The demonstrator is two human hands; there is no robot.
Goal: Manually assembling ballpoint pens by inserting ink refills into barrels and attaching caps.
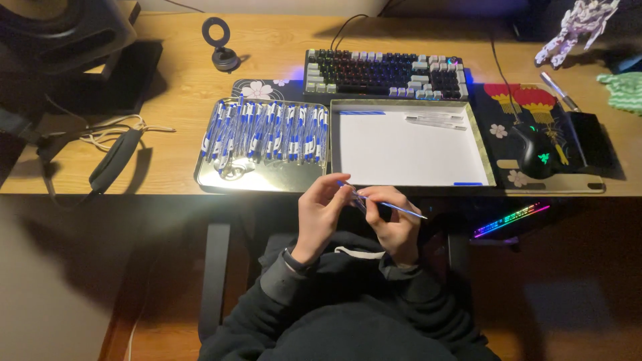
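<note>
Head view: both hands at lower centre of frame, just below the wooden desk (180, 87) edge. Left hand (319, 215) w/ fingers curled, pinching the upper-left end of a slim clear plastic pen with blue parts (388, 206). Right hand (398, 224) closed round the pen's middle, tip poking out to the right. Above the left hand, centre-left: shiny metal tray (267, 179) holding a row of blue-and-white pens (267, 130). Right of it, white-bottomed shallow box (401, 150) w/ a few clear tubes (435, 120) near its top edge. Backlit keyboard (384, 73) at upper centre; black mouse (538, 154) centre right.
</note>
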